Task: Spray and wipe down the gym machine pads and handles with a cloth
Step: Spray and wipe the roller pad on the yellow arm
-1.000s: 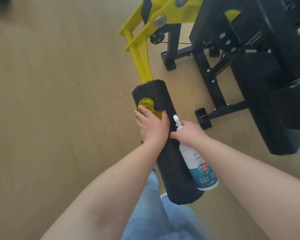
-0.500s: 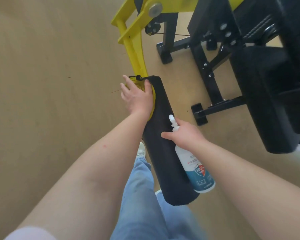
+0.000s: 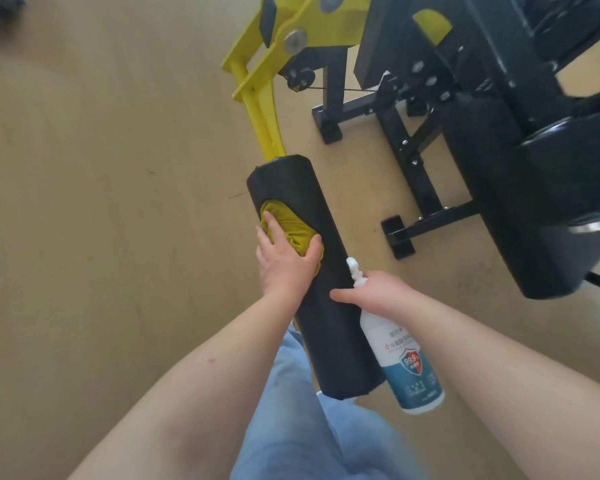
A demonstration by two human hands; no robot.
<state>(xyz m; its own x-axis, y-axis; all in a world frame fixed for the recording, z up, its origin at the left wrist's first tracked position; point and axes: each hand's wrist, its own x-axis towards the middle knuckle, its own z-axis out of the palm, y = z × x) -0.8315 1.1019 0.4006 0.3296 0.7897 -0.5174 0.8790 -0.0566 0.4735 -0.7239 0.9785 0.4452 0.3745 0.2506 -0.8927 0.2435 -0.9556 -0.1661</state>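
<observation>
Our left hand (image 3: pixel 286 263) presses a bunched yellow cloth (image 3: pixel 286 223) flat-palmed against the upper half of the black roller pad (image 3: pixel 329 306), while our right hand (image 3: pixel 378 294) grips the spray bottle (image 3: pixel 400 355) beside it.

There is a single view, from a wide-angle camera worn on the person's head, looking steeply down and a little forward. It sits close above the work: both bare forearms enter from the bottom edge and run up toward the centre of the frame, where the left hand (image 3: pixel 286 261) and right hand (image 3: pixel 378 294) meet over the black roller pad (image 3: pixel 312 271). Light blue trousers (image 3: pixel 302 420) fill the bottom centre, directly under the lens. The tan floor (image 3: pixel 101 202) takes the whole left half. The yellow lever arm (image 3: pixel 267 112) and black machine frame (image 3: pixel 482 116) occupy the upper centre and right, bowed by the lens toward the frame's edges.
</observation>
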